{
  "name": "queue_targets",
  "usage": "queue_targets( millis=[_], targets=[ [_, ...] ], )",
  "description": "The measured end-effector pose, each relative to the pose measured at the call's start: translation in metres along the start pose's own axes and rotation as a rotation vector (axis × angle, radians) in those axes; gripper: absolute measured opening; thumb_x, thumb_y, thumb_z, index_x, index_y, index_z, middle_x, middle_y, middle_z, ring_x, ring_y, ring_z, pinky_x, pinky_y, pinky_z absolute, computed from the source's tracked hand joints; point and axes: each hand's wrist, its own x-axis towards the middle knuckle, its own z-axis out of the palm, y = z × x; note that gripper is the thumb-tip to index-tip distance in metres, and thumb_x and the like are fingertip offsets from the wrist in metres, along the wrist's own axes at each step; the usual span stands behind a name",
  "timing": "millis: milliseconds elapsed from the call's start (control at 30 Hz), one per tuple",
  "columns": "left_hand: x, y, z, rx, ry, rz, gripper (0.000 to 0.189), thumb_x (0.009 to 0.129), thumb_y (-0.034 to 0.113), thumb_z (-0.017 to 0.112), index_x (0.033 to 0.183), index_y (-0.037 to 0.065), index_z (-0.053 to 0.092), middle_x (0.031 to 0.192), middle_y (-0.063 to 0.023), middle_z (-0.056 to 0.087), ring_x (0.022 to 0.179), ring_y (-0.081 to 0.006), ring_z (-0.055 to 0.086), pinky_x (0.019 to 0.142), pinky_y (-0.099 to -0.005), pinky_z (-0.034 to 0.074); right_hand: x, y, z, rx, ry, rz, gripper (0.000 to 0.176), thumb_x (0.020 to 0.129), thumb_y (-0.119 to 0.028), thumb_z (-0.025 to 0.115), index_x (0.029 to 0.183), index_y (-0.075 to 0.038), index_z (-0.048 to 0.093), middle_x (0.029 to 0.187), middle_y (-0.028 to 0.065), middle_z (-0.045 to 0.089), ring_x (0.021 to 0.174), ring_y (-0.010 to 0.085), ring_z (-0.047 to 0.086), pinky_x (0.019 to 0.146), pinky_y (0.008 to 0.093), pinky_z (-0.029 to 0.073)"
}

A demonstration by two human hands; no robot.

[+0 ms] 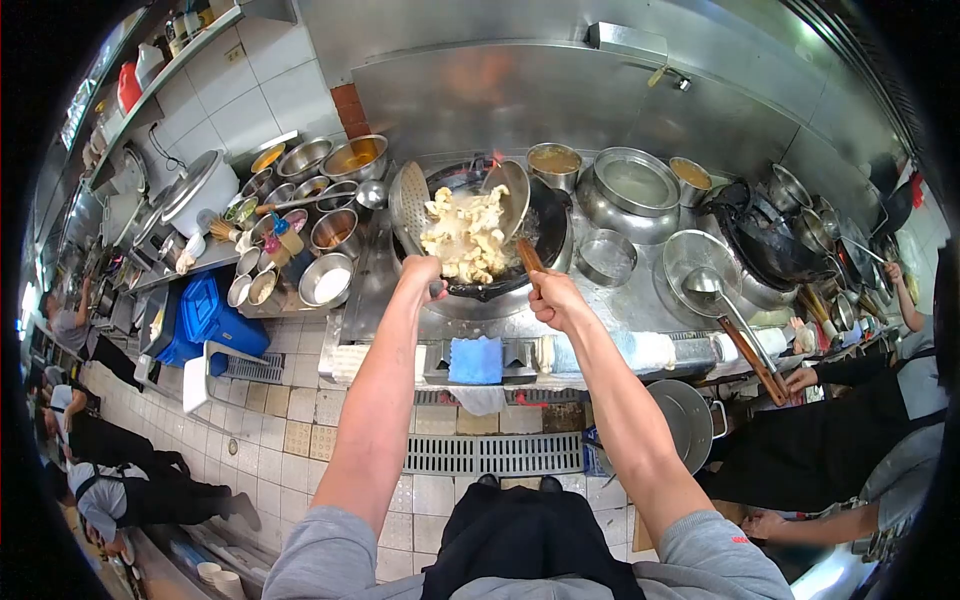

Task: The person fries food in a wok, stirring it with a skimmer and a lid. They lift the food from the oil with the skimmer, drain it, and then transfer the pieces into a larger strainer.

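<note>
A black wok (552, 262) sits over the burner in front of me, with a small flame behind it. Pale, lumpy pieces of food (465, 232) are heaped in it between two tools. My left hand (424, 277) is closed at the near left side of the wok, beside a perforated metal strainer (409, 205); a short dark grip shows at its fingers. My right hand (557, 297) is wrapped round the wooden handle (530, 258) of a metal ladle (511, 192), whose bowl is tilted at the food's right side.
Bowls of ingredients (327, 280) stand at the left. Pots (635, 182) and a sieve with a ladle (702, 270) are at the right. A blue cloth (475, 360) hangs at the front edge. Co-workers stand at both sides; one hand (800, 380) is near long handles.
</note>
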Motion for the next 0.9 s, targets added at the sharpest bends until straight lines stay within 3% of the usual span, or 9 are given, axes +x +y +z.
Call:
queue_targets(
  millis=[133,167,200,267,333,533,733,800,900],
  targets=[
    [-0.012,0.007,0.005,-0.143,-0.113,-0.055,0.008,0.08,-0.001,0.049,0.088,-0.001,0.046,0.066,-0.0082,0.047,0.05,-0.0172,0.05,0.04,-0.0324,0.045,-0.012,-0.003,0.03,-0.288,0.107,-0.194,0.013,0.09,-0.018,0.048,0.1,-0.01,0.047,0.064,0.0055,0.047,0.039,0.0111,0.036,0.03,0.0285,0.024],
    [-0.013,0.009,0.005,-0.198,-0.163,-0.078,0.008,0.08,-0.001,0.048,0.087,0.0,0.045,0.066,-0.0071,0.046,0.049,-0.0166,0.049,0.04,-0.0313,0.045,-0.018,-0.002,0.042,-0.564,0.192,-0.344,0.024,0.086,-0.016,0.047,0.106,-0.004,0.053,0.072,0.0147,0.059,0.049,0.0253,0.055,0.042,0.0394,0.042],
    [-0.015,0.009,0.006,-0.253,-0.215,-0.103,0.008,0.08,-0.001,0.048,0.085,0.002,0.043,0.065,-0.006,0.045,0.049,-0.0161,0.049,0.041,-0.0302,0.044,0.025,0.022,0.033,-0.813,0.274,-0.579,0.029,0.089,-0.02,0.051,0.114,-0.005,0.051,0.069,0.0113,0.058,0.049,0.0221,0.054,0.041,0.0358,0.042],
    [-0.011,0.009,0.008,-0.317,-0.218,-0.113,0.007,0.079,-0.001,0.047,0.084,0.003,0.043,0.065,-0.006,0.045,0.048,-0.0156,0.048,0.041,-0.0287,0.044,0.005,0.03,0.065,-1.001,0.419,-0.618,0.035,0.087,-0.02,0.052,0.116,-0.001,0.05,0.088,0.0253,0.064,0.081,0.0397,0.064,0.07,0.0456,0.05],
    [0.007,0.004,0.009,-0.493,-0.259,-0.275,0.009,0.079,0.0,0.046,0.088,0.002,0.047,0.066,-0.0084,0.047,0.047,-0.0178,0.048,0.039,-0.0296,0.044,-0.03,0.031,0.091,-1.044,0.416,-0.556,0.039,0.085,-0.016,0.051,0.12,0.001,0.047,0.096,0.0323,0.061,0.096,0.0452,0.059,0.084,0.0509,0.046],
    [0.009,-0.008,0.001,-0.705,-0.403,-0.35,0.006,0.082,0.004,0.042,0.077,0.004,0.043,0.062,-0.0064,0.043,0.043,-0.0171,0.044,0.038,-0.0273,0.043,-0.068,0.047,0.102,-1.044,0.368,-0.649,0.029,0.087,-0.016,0.053,0.11,0.001,0.049,0.092,0.0289,0.063,0.091,0.0471,0.058,0.081,0.0521,0.046],
    [0.005,-0.018,-0.018,-0.764,-0.432,-0.335,0.008,0.078,0.002,0.045,0.07,0.004,0.044,0.055,-0.0054,0.042,0.04,-0.0169,0.043,0.036,-0.0275,0.042,-0.058,0.042,0.066,-0.964,0.365,-0.787,0.027,0.086,-0.017,0.055,0.107,0.0,0.056,0.087,0.0255,0.062,0.084,0.0408,0.059,0.075,0.0431,0.045],
    [0.011,-0.021,-0.023,-0.81,-0.482,-0.349,0.006,0.078,0.001,0.045,0.072,0.004,0.045,0.056,-0.0053,0.043,0.04,-0.0163,0.043,0.036,-0.0273,0.043,-0.065,0.041,0.059,-0.922,0.336,-0.708,0.029,0.086,-0.018,0.054,0.108,0.001,0.055,0.097,0.0296,0.061,0.095,0.0455,0.057,0.083,0.0458,0.045],
    [0.0,-0.024,-0.028,-0.763,-0.447,-0.354,0.005,0.078,0.001,0.045,0.073,0.004,0.044,0.056,-0.0057,0.043,0.04,-0.0163,0.043,0.037,-0.0271,0.043,-0.073,0.051,0.048,-0.866,0.331,-0.706,0.031,0.086,-0.02,0.054,0.111,-0.001,0.056,0.095,0.0264,0.063,0.094,0.0425,0.059,0.082,0.044,0.045]
  ],
)
